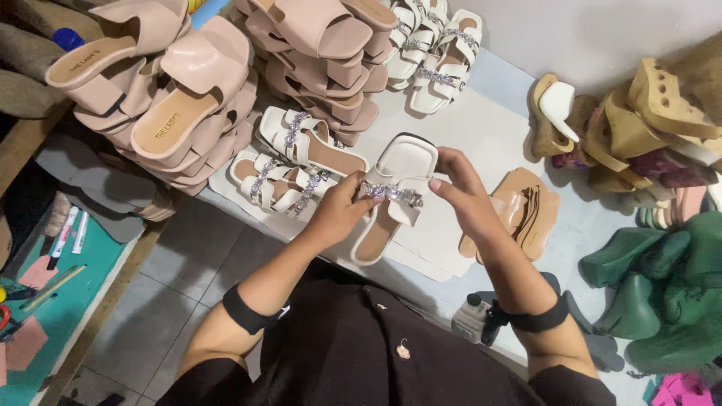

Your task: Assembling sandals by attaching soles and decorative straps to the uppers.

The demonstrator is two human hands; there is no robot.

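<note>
Head view: left hand (pixel 342 210) & right hand (pixel 459 192) pinch the trim (pixel 391 194) across a white sandal (pixel 395 199) at the table's (pixel 496 120) near edge. Uneven pull could skew the trim; sandal could slip off the edge.

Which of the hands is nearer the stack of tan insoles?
Right. The right hand sits just beside the tan insoles; the left hand is across the white sandal.

My left hand (pixel 340 210) and right hand (pixel 460 192) pinch the white sandal's (pixel 395 197) jeweled strap (pixel 391 194) above the tabletop (pixel 489 128).
</note>
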